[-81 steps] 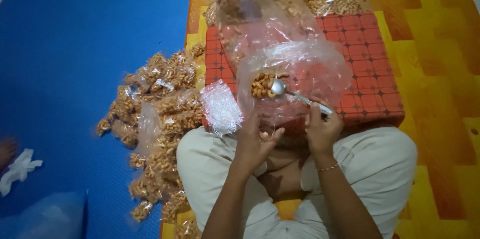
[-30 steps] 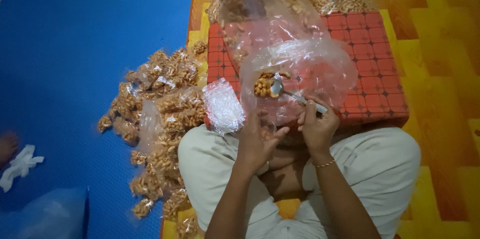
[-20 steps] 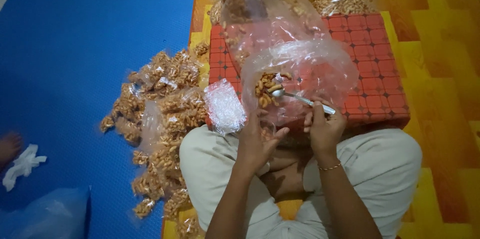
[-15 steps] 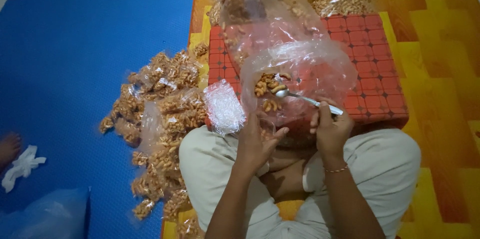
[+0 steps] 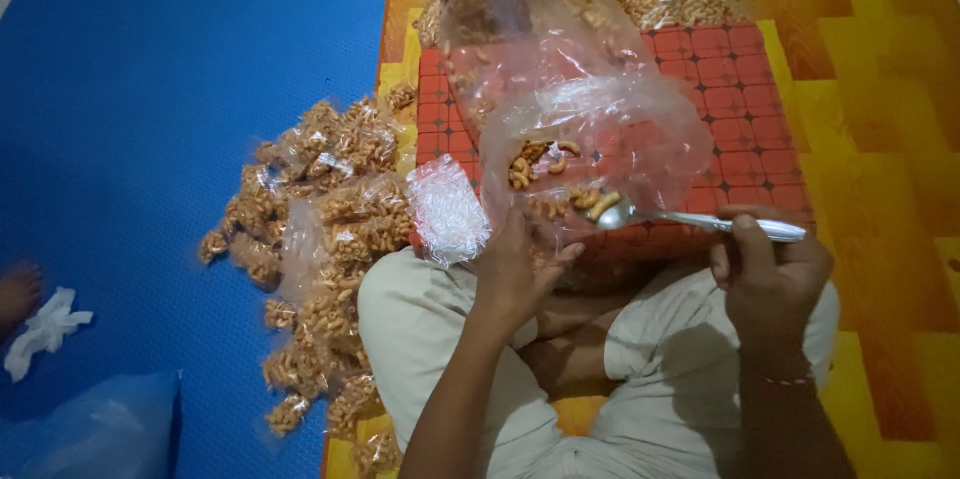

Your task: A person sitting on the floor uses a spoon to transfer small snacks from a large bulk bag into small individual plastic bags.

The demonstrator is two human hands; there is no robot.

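The right hand (image 5: 770,274) pinches a metal spoon (image 5: 690,221), long axis level, bowl leftward at the small clear plastic bag (image 5: 570,154) gripped by the left hand (image 5: 520,274).

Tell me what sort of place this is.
Probably a home floor used for packing snacks: a blue mat, a pile of small filled packets, and a spoon of snacks at a clear bag.

the person wears pale cream trousers (image 5: 430,339) of plain cloth, creased over both knees. both forearms are bare, no sleeves in view. the right wrist carries a thin bracelet (image 5: 780,379) (small beads, it seems). the left hand (image 5: 515,274) and right hand (image 5: 770,274) show no rings or gloves.
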